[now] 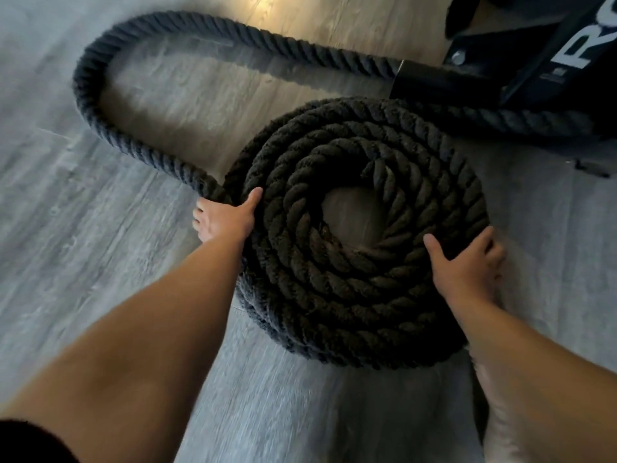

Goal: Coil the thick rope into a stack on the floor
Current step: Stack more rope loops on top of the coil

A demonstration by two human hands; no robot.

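Left grip (227, 218): bare hand clasped on the left rim of the coil (350, 295), thumb on top, fingers (199, 212) down the outer wall, right where the loose length joins. Holding rope (100, 105).

Right grip (467, 265): bare hand on the right rim, palm on the top turns, thumb spread inward, fingers bent over the outer edge. Also holding rope.

The coil is flat on the floor (83, 262), mid-frame, with several turns round an open centre and more than one layer at the near edge. An inner rope end sits at the hole's upper edge.

Loose length runs up-left from the left grip, bends round and goes right to a black sleeve (420, 78) beside a black frame (534, 61) with white letters. A second stretch leads from behind the coil under that frame.

Floor is grey wood-look planks. Frame edges are blurred.
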